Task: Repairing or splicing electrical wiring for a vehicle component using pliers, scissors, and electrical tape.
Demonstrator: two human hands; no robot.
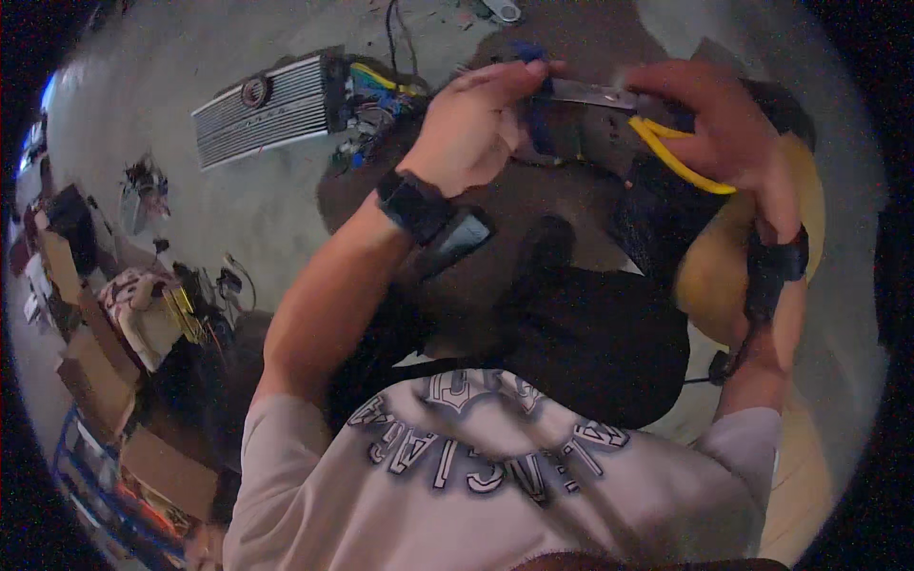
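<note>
My left hand (476, 128) is closed on one end of a flat silvery metal piece (590, 93), with thumb and fingers pinched near a dark blue part (541, 128). At the other end of the metal piece is my right hand (724, 124), its fingers curled. Two slim yellow handles (681, 162) spread out from under this hand, like those of a hand tool; motion blur hides the exact kind. Both hands are raised over a dark brown patch on the floor. Each wrist wears a dark band.
A silver ribbed metal unit (262, 109) with a round emblem lies at the upper left, yellow and blue wires (381, 95) at its end. Cardboard boxes (167, 466), cloth and cables crowd the lower left. A tan rounded object (714, 271) stands beside my right forearm.
</note>
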